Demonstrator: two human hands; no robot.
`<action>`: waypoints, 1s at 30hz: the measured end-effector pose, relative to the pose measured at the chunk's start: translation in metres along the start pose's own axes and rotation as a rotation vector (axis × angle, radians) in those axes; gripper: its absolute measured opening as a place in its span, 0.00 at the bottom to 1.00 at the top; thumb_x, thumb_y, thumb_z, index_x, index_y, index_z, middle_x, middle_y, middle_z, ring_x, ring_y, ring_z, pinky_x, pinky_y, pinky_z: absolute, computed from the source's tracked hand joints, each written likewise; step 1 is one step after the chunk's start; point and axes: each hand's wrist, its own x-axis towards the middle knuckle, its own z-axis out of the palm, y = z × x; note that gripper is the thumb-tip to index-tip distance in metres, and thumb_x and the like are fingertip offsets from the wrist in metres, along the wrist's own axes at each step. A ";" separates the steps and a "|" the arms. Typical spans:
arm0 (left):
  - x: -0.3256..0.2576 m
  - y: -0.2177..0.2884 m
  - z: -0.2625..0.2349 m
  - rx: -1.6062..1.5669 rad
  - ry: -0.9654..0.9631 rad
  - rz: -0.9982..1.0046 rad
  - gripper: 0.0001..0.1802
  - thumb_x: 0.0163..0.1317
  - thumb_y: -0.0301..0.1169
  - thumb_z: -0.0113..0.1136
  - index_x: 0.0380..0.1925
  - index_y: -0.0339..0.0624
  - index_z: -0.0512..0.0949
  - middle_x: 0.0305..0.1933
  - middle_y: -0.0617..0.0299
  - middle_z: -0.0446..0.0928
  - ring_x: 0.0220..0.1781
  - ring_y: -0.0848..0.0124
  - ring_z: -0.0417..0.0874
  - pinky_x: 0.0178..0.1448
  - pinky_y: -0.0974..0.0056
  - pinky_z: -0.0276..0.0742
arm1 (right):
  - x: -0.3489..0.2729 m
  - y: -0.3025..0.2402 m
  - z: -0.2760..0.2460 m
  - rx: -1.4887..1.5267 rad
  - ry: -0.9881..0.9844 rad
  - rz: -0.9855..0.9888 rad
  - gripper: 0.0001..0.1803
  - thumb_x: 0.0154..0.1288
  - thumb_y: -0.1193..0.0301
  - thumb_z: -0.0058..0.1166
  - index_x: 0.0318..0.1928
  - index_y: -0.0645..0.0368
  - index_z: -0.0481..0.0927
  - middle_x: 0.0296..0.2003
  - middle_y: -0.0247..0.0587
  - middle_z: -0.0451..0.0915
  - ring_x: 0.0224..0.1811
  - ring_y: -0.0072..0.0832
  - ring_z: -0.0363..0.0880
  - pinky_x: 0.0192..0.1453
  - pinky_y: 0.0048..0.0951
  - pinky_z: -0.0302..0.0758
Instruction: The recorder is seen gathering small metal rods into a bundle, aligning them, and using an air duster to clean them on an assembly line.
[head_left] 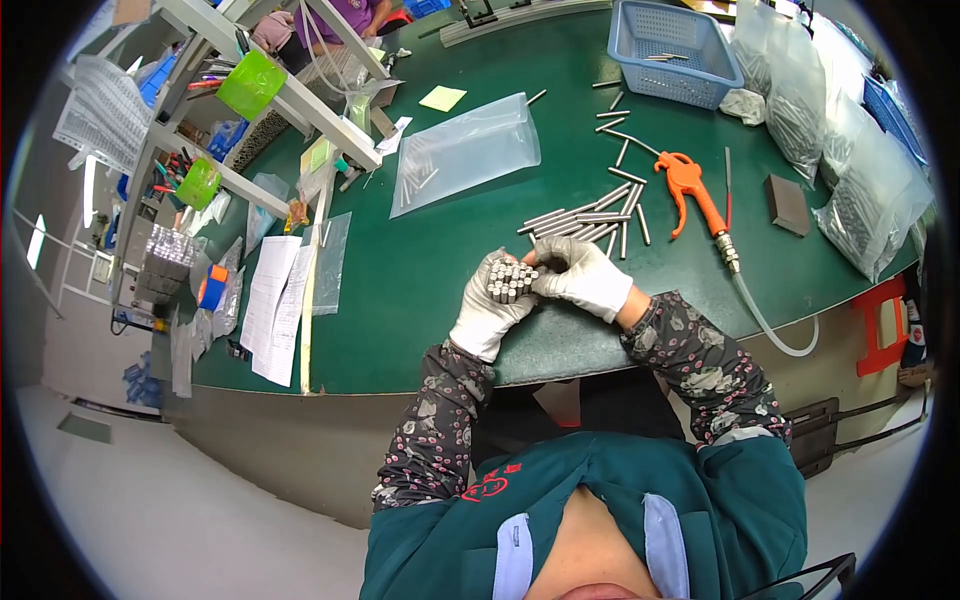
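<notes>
Gathering short metal rods by hand at a green workbench (390, 290). The bundle of metal rods (511, 281), its round ends facing up toward the viewer, sits between the two gloved hands near the bench's front edge. The left hand (488, 312) is curled around the bundle and bears it; the right hand (594, 280) is bent narrow, its fingertips at the bundle's right side, though whether they grip it or a single rod cannot be told. Loose rods (600, 214) lie in a scattered group just beyond the hands. The step in hand appears to be collecting or evening the bundle; the next move probably calls for a steady left hold while the right hand levels the ends or adds a rod. Writing is present but not legible at this scale: fine marks cover the paper sheets (272, 305) at left and the hanging sheet (103, 112) at upper left, and a red emblem with small characters (487, 488) marks the jacket (640, 480). No brand or label can be made out on the clear bag (470, 150).
</notes>
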 end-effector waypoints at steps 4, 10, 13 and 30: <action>-0.001 0.000 0.000 -0.093 0.021 -0.090 0.32 0.39 0.15 0.62 0.47 0.37 0.61 0.40 0.64 0.72 0.41 0.75 0.75 0.46 0.72 0.73 | 0.000 -0.002 0.001 0.043 0.011 0.028 0.15 0.49 0.78 0.52 0.41 0.66 0.72 0.28 0.32 0.72 0.32 0.17 0.70 0.39 0.17 0.70; -0.001 0.001 0.001 -0.251 0.008 -0.111 0.31 0.40 0.14 0.60 0.47 0.38 0.62 0.41 0.64 0.71 0.42 0.74 0.74 0.46 0.71 0.74 | 0.000 -0.002 0.000 0.040 0.010 0.030 0.16 0.49 0.78 0.52 0.41 0.66 0.72 0.29 0.33 0.72 0.33 0.18 0.71 0.40 0.18 0.70; 0.000 0.002 0.003 -0.323 -0.002 -0.111 0.31 0.40 0.14 0.60 0.47 0.38 0.62 0.40 0.64 0.71 0.42 0.74 0.74 0.46 0.71 0.74 | 0.000 0.000 -0.001 0.023 0.003 0.036 0.15 0.50 0.76 0.54 0.41 0.65 0.72 0.32 0.34 0.74 0.35 0.18 0.72 0.42 0.19 0.70; -0.003 -0.009 0.002 -0.085 0.038 -0.042 0.31 0.39 0.20 0.63 0.46 0.36 0.62 0.38 0.65 0.72 0.40 0.78 0.74 0.45 0.74 0.72 | 0.001 0.001 0.000 0.001 -0.014 0.009 0.14 0.49 0.78 0.52 0.40 0.65 0.72 0.28 0.32 0.72 0.32 0.17 0.69 0.38 0.17 0.69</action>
